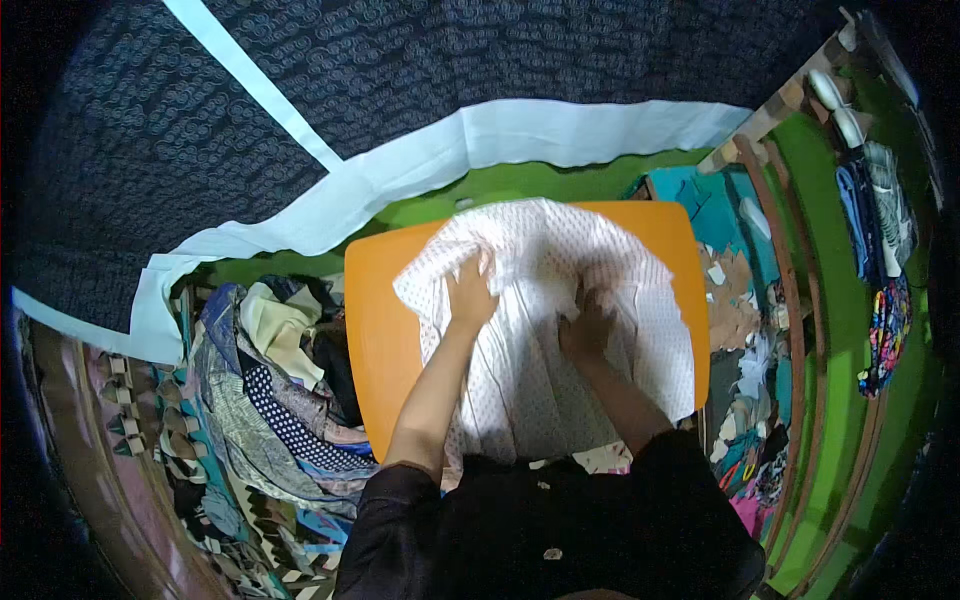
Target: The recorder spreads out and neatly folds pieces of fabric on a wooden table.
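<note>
White cloth (545, 385), finely dotted, one piece: spread in loose folds across the orange desk (385, 310), its lower end reaching the person's black shirt (560, 520). Left hand (472, 292): on the upper left part of the cloth, fingers somewhat apart; whether its grip pinches a fold, cannot tell. Right hand (588, 330): on the cloth right of centre, in shadow, thumb standing off from the fingers; whether this grip pinches fabric, cannot tell.

Surroundings: left of the desk, a heap of fabric, including a cream cloth (275, 325) and a navy dotted cloth (290, 415). Right of it, brown scraps (735, 290). Far right, a multicoloured cloth (888, 335) near a wooden rail (815, 310). Beyond the desk, a dark patterned sheet (600, 50) with white border (560, 135).
</note>
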The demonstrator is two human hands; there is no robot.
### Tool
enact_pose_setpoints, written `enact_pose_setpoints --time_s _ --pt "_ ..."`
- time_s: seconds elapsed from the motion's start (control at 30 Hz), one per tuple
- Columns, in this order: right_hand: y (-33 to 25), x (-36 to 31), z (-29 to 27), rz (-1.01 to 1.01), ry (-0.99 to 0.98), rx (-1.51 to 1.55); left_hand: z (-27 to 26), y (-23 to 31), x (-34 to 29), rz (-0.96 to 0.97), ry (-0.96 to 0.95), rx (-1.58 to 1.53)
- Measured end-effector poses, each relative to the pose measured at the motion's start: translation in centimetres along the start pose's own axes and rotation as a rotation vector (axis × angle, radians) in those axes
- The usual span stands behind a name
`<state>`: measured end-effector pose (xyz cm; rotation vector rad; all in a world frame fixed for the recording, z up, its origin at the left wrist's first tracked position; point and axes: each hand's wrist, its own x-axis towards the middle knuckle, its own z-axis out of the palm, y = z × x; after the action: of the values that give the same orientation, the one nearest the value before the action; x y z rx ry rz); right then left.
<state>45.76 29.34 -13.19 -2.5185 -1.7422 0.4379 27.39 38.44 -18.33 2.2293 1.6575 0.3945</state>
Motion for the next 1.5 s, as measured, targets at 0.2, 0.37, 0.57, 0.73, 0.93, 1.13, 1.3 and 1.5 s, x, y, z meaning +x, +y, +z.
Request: enact_pose_setpoints --time_s 0.2,0.37,0.57,0.73,0.93,1.13,1.3,1.5 --pt "1.8 5.7 6.4 -0.014 0.115 -0.21 -3.4 4.1 -1.5 -0.112 0.116 -0.278" --pt "0.9 7.3 4.8 -0.187 0.219 -0.046 3.5 3.9 -16.8 -0.046 0.103 -0.246" --pt "4.7 9.7 3.6 -0.353 -0.1 -0.04 1.5 6.8 -17.7 0.18 -0.407 0.131" --pt "1.4 3.8 -2.8 -0.103 -0.244 0.396 1.1 5.5 -11.3 0.222 -0.309 0.166" --pt "7.4 -11.7 5.4 -0.169 0.016 0.191 -0.3 5.9 -6.5 0.17 -0.341 0.295" --pt "2.3 -13.4 1.2 -0.161 -0.306 -0.189 0.2 3.4 -1.5 0.169 -0.36 0.32" --pt "3.5 -8.6 5.1 -0.238 0.029 -0.07 -0.3 1.0 1.1 0.22 -0.171 0.07" --pt "0.4 0.3 3.4 -0.31 0.286 -0.011 -5.4 3.1 -3.9 -0.081 0.13 -0.307"
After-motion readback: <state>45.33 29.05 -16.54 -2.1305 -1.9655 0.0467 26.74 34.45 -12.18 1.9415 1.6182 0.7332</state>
